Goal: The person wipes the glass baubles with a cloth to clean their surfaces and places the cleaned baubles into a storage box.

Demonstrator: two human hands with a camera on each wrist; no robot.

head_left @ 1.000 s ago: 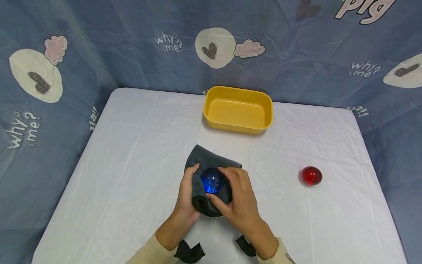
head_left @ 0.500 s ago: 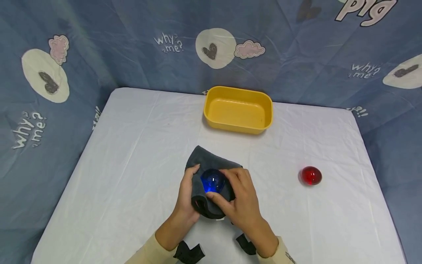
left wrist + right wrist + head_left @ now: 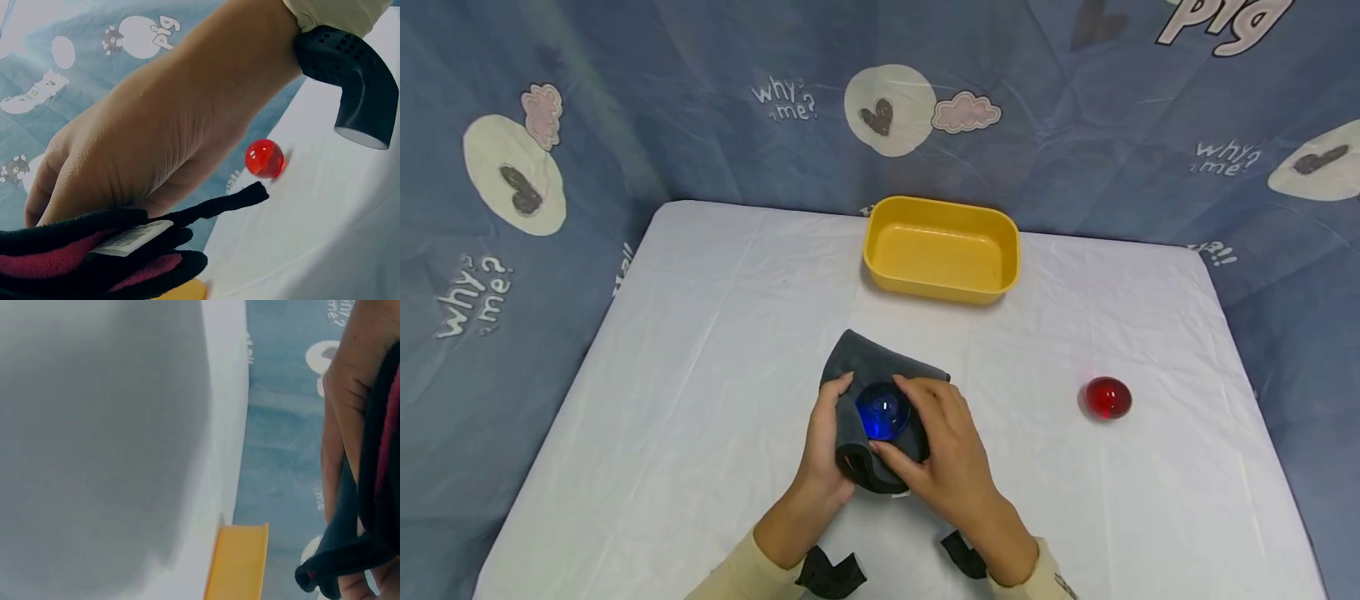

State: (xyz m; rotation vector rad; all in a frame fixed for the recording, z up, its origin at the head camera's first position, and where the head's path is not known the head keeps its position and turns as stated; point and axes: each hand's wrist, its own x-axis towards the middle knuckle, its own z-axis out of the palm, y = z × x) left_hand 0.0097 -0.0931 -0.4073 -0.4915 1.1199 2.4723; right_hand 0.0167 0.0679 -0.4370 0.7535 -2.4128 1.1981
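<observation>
A translucent blue ball [image 3: 882,411] rests on a folded dark grey cloth [image 3: 880,357], held above the table in front of the person. The left hand [image 3: 822,442] grips the cloth from the left, thumb on top near the ball. From the right, the right hand [image 3: 951,450] pinches the ball between thumb and index finger. In the left wrist view, the cloth's layered edges [image 3: 69,219] show pink inside and a white label [image 3: 134,237]. The cloth hides the left fingers' undersides and the ball's lower part.
A yellow tray [image 3: 942,292] stands at the table's back edge. To the right, a red translucent ball [image 3: 1108,397] lies on the white tablecloth [image 3: 700,400]. Blue printed fabric [image 3: 715,158] hangs behind and at the sides. Black camera mounts [image 3: 831,575] sit at the wrists.
The right hand, with the cloth's lower edge, shifts slightly toward the person and then back. The left hand keeps its hold on the cloth; the red ball and tray stay put.
</observation>
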